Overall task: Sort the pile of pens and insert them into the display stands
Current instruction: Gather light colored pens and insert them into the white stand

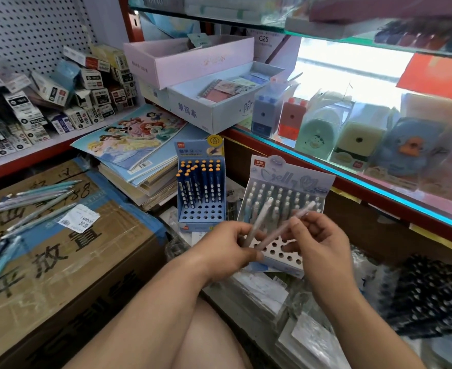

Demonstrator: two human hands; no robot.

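Note:
My left hand (226,249) grips a pale grey pen (259,221) that points up and right. My right hand (321,245) pinches a second pale pinkish pen (289,227), which crosses the first. Both hands hover just in front of the white "Jelly" display stand (286,217), whose back rows hold several pale pens and whose front holes are bare. Left of it stands a blue display stand (201,187) with several dark blue, orange-capped pens. A pile of loose teal and blue pens (33,206) lies on the cardboard box (59,249) at the left.
A stack of princess-cover notebooks (131,145) sits behind the box. Pencil sharpeners in clear packs (326,126) line the glass shelf at the right. A dark bundle of pens (427,294) lies at lower right. Small refill boxes (46,102) fill the left shelf.

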